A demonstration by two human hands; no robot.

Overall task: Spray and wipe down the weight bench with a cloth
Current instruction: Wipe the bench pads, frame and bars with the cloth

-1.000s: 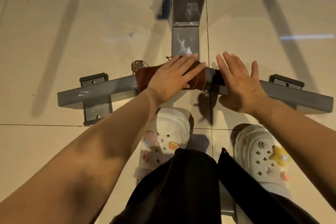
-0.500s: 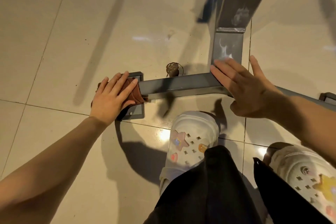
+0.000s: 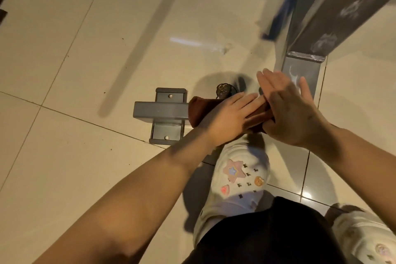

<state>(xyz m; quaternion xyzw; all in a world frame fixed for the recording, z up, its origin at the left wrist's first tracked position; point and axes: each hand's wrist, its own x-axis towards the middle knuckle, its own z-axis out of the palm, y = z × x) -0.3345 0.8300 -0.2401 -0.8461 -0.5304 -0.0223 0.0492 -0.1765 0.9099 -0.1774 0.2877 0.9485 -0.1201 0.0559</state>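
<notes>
The weight bench's grey steel foot bar (image 3: 159,109) lies across the tiled floor, and its sloping grey beam (image 3: 342,13) with white spray marks rises at the upper right. A reddish-brown cloth (image 3: 198,106) is draped over the bar. My left hand (image 3: 230,117) presses flat on the cloth with straight fingers. My right hand (image 3: 290,111) lies flat on the bar just right of it, fingers straight, its thumb side touching the cloth and my left fingertips.
A grey floor bracket (image 3: 168,134) with two bolts sits under the bar's left end. A small round dark object (image 3: 224,90) lies on the tiles behind the bar. My white clogs (image 3: 241,180) stand just in front of the bar.
My left hand has slid the cloth from the bar's left end back to the right, up against my right hand. The view has swung left.
</notes>
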